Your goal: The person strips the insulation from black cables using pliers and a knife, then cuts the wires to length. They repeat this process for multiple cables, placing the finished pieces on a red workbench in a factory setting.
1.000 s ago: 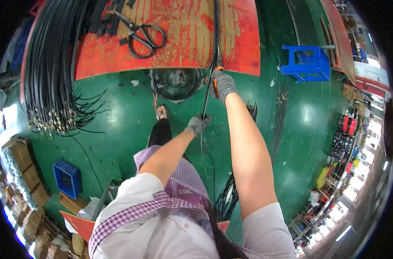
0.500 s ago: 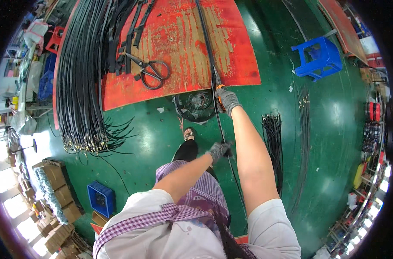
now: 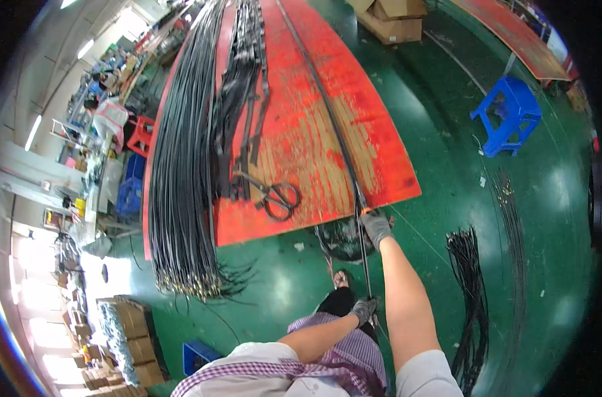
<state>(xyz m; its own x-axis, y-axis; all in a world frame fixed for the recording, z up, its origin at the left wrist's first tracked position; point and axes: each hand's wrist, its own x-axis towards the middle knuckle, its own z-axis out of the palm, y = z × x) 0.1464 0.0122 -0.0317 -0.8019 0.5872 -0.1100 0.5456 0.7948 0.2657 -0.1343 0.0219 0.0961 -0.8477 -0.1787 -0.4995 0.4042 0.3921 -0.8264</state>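
Here both hands wear grey gloves and hold one long black cable (image 3: 337,142). The right hand (image 3: 377,227) is stretched forward to the near edge of the red table (image 3: 301,132) and is closed around the cable just where it leaves the board. The left hand (image 3: 365,309) is low, close to the body, and it also grips the cable, its fingers closed on it. Between the two hands the cable runs in a straight line, and beyond the right hand it goes on along the table, far toward the top of the picture.

On the table, to the left of the cable, lie scissors (image 3: 274,195) with dark handles. Further left a thick bundle (image 3: 182,172) of black cables lies along the board, and its ends hang over the near edge. Under the table edge, near the right hand, a dark coil (image 3: 340,238) rests on the green floor (image 3: 446,132). A second bundle of cables (image 3: 469,291) lies on the floor to the right of the arm. A blue stool (image 3: 509,116) stands well apart, on the right.
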